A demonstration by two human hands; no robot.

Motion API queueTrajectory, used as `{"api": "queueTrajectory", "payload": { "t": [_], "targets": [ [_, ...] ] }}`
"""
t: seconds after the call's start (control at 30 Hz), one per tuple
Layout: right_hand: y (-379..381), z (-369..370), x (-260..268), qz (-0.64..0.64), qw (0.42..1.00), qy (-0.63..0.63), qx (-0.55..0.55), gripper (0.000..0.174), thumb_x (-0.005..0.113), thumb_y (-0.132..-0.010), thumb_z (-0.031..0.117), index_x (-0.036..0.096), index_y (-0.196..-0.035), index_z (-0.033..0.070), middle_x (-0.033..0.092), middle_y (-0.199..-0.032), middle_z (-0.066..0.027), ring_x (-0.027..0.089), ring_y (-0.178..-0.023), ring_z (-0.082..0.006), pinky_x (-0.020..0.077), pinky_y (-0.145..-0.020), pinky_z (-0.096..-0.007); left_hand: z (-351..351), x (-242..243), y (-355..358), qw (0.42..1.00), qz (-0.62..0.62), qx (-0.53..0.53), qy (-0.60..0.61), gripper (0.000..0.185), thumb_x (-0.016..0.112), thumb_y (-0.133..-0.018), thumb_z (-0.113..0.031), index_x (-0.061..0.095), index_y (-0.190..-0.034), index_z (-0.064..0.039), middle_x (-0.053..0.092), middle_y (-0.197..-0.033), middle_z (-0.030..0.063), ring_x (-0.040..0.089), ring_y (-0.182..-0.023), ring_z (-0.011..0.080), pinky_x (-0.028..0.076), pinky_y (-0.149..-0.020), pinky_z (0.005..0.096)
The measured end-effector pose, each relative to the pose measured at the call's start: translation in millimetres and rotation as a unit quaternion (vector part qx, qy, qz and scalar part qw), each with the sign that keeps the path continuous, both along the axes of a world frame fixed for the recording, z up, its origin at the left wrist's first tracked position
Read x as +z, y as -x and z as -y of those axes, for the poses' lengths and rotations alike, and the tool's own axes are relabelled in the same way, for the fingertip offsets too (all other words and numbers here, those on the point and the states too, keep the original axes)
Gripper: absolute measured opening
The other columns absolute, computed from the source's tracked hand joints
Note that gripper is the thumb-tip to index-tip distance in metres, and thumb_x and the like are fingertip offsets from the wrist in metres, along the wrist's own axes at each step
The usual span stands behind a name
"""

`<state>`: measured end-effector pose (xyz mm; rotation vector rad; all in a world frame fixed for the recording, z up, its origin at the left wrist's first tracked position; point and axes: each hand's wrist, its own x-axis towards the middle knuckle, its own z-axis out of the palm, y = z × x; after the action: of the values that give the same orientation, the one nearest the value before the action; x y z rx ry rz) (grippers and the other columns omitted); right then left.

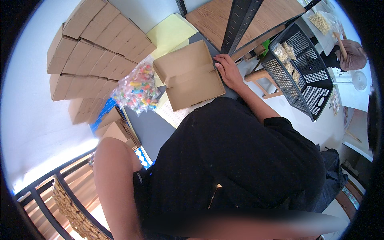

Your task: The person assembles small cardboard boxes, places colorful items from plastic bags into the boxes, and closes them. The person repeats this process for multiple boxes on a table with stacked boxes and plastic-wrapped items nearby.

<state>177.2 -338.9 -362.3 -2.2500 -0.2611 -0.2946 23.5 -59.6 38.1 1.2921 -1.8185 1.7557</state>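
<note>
An open, shallow cardboard box lies on the dark grey tabletop, its lid folded back and nothing visible inside. Close to the box's right edge rests my right hand, back up, fingers loosely spread; whether the fingertips touch the box is unclear. My left hand is out of view. Left of the box lies a clear plastic bag of small, wrapped, brightly coloured pieces. Yellow paper sheets lie behind the box, and a sheet bearing writing is partly beneath it.
Stacked cardboard boxes rise at left. A black metal shelf post and wood-look shelf stand behind. At right, a black plastic basket holding filled bags is near a wooden stool. Another person is far right.
</note>
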Motion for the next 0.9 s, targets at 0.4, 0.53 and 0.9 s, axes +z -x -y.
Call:
{"api": "queueTrajectory", "payload": {
  "t": [0.4,0.53,0.9],
  "targets": [
    [0,-1,1,0.005,1.000,-0.005,-0.002,0.033,0.051,-0.103,0.024,0.062,-0.122,-0.001,0.057,-0.123,-0.0197,0.056,-0.118,-0.0376,0.0448,-0.102,-0.0434,-8,-1,7,1.000,0.011,0.025,0.015,0.032,0.065,-0.087,-0.038,0.069,-0.099,-0.009,0.069,-0.102,0.0018,0.055,-0.113,0.0191,0.046,-0.091,0.0455],
    [-1,1,-6,0.014,1.000,0.006,-0.005,0.033,0.051,-0.103,0.024,0.062,-0.122,-0.001,0.057,-0.123,-0.0201,0.056,-0.117,-0.0382,0.0451,-0.102,-0.0439,-19,-2,11,0.999,0.022,0.039,0.028,0.032,0.066,-0.087,-0.039,0.069,-0.099,-0.009,0.070,-0.102,0.0017,0.055,-0.112,0.0190,0.046,-0.091,0.0455],
    [-2,2,-6,-0.016,1.000,0.003,-0.003,0.033,0.050,-0.102,0.019,0.060,-0.126,-0.001,0.055,-0.130,-0.0211,0.051,-0.124,-0.0382,0.0390,-0.109,-0.0430,-25,-111,-45,0.556,-0.495,-0.561,0.362,0.024,0.058,-0.096,-0.025,0.061,-0.113,-0.009,0.066,-0.094,0.0082,0.062,-0.072,0.0164,0.051,-0.069,0.0294]
  ]
}}
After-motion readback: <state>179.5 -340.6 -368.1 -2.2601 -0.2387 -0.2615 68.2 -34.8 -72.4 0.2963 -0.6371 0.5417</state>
